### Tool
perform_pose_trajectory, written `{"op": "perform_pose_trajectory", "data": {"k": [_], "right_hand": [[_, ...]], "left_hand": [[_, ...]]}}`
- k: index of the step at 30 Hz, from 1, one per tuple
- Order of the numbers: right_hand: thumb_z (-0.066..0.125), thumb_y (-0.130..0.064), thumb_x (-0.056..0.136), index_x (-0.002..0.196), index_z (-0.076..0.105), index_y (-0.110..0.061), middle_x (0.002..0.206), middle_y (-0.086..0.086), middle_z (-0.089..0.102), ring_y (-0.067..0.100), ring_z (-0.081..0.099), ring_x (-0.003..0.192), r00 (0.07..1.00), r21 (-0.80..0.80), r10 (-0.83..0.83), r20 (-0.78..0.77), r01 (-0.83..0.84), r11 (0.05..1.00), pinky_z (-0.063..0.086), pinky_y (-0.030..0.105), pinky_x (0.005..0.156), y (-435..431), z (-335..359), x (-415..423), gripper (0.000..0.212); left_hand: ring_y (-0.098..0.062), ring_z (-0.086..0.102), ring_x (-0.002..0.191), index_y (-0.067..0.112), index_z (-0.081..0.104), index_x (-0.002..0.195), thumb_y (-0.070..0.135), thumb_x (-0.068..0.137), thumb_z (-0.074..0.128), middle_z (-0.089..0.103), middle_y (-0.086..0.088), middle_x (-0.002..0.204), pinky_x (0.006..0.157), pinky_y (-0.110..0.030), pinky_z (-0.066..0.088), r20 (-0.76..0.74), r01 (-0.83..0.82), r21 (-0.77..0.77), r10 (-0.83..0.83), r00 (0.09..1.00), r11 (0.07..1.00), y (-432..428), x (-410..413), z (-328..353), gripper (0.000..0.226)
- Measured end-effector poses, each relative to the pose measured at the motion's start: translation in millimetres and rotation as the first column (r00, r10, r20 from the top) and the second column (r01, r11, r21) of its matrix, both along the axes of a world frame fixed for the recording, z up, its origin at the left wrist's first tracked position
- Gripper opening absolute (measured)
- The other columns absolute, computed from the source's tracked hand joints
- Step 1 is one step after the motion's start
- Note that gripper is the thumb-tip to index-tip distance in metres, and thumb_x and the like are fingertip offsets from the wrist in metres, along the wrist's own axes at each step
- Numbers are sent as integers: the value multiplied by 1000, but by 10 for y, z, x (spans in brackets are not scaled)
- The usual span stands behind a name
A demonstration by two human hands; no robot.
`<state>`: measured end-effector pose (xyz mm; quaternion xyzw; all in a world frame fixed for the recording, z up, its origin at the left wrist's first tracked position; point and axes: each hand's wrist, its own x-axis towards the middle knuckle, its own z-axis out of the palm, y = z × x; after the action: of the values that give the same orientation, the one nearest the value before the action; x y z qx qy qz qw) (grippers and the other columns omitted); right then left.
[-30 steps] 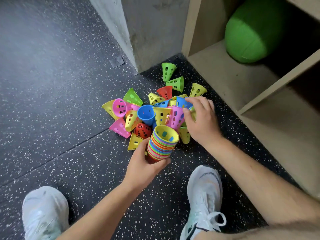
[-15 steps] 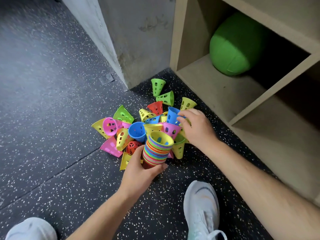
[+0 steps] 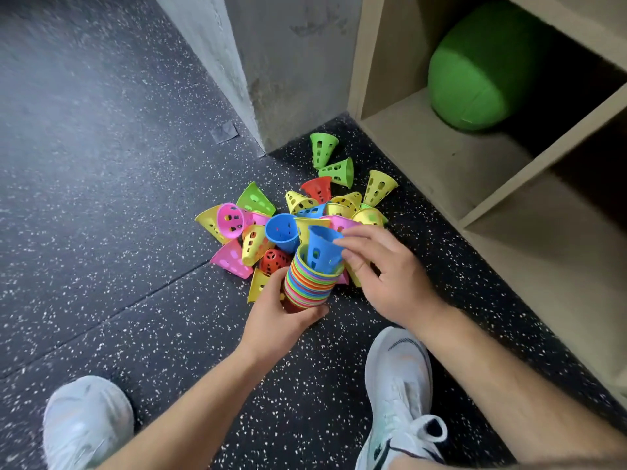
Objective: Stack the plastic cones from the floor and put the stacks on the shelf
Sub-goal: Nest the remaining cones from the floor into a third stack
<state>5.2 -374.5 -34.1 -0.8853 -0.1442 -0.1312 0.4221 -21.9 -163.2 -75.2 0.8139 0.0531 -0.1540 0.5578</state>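
Note:
My left hand (image 3: pixel 281 320) grips a multicoloured stack of nested cones (image 3: pixel 310 283) from below, held mouth up just above the floor. A blue perforated cone (image 3: pixel 322 247) sits tip down, partly inside the stack's top. My right hand (image 3: pixel 383 273) pinches that blue cone at its rim. Behind the stack lies a pile of loose cones (image 3: pixel 271 225) in yellow, pink, green, red and blue, several on their sides. The wooden shelf (image 3: pixel 434 154) stands to the right.
A green ball (image 3: pixel 475 66) fills the back of the upper shelf compartment. A grey concrete pillar (image 3: pixel 264 62) stands behind the pile. My two white shoes (image 3: pixel 397 378) rest on the speckled black floor on either side of my arms.
My right hand lifted a blue cone out of the pile and brought it over to the stack's open top. The left hand kept hold of the stack.

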Motion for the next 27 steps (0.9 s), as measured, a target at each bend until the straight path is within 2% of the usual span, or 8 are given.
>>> {"op": "perform_pose_trajectory", "data": {"k": [3,6,9,13,17,19,23,27], "right_hand": [[55,-25,99,118,73,-14,125,3,64,19,62,115,984,-39,134,-118,-139,989,49,38,101,105,-120,-173,28],[56,-21,99,124,67,-14,128,-1,61,12,58,120,966,37,159,-202,-155,987,47,35,104,141,-159,-228,28],[58,-17,97,121,67,-12,123,2,63,18,58,117,986,-42,28,-166,-35,999,46,36,103,106,-183,-110,27],[57,-16,96,129,61,-12,126,7,59,25,50,118,969,-226,-181,-166,141,964,43,43,104,12,-190,184,34],[54,-28,99,143,48,-16,142,3,49,25,38,132,919,-407,-270,-287,139,903,33,42,111,-40,-159,464,46],[52,-31,101,139,52,-20,139,0,54,24,40,130,908,-458,-262,-327,90,884,32,42,109,-44,-180,553,40],[56,-30,99,113,70,-24,110,-5,69,23,56,109,921,-351,-217,-325,96,932,44,38,93,-98,-141,555,20],[62,-26,96,107,73,-20,106,-4,68,21,62,102,962,-212,-193,-192,152,965,51,38,87,-117,-19,462,16]], "left_hand": [[-2,67,102,40,60,117,24,71,97,69,29,108,93,-31,53,18,-5,3,4,1000,1000,41,-52,-4,61],[-3,69,100,42,60,115,27,69,98,72,24,106,92,-30,55,-12,-21,7,21,1000,1000,102,-116,-70,61],[-6,71,101,39,62,117,27,66,97,75,18,107,91,-30,56,-58,-38,0,38,998,999,135,-185,-138,63],[1,71,95,37,61,118,12,72,96,74,22,103,79,-11,50,-94,-34,-14,33,995,999,130,-232,-124,63],[4,70,93,39,60,115,11,72,95,74,24,102,78,-9,49,-100,-17,-6,16,995,1000,128,-219,-105,61],[1,70,97,38,61,119,14,71,96,75,21,105,84,-14,53,-102,-22,-1,22,995,1000,137,-199,-113,63],[-7,72,101,36,62,121,16,72,97,76,13,108,94,-31,58,-112,-35,-9,34,993,999,169,-163,-139,63],[-7,72,100,37,63,121,30,67,96,76,15,106,95,-37,58,-108,-41,11,42,993,999,182,-135,-151,63]]}}
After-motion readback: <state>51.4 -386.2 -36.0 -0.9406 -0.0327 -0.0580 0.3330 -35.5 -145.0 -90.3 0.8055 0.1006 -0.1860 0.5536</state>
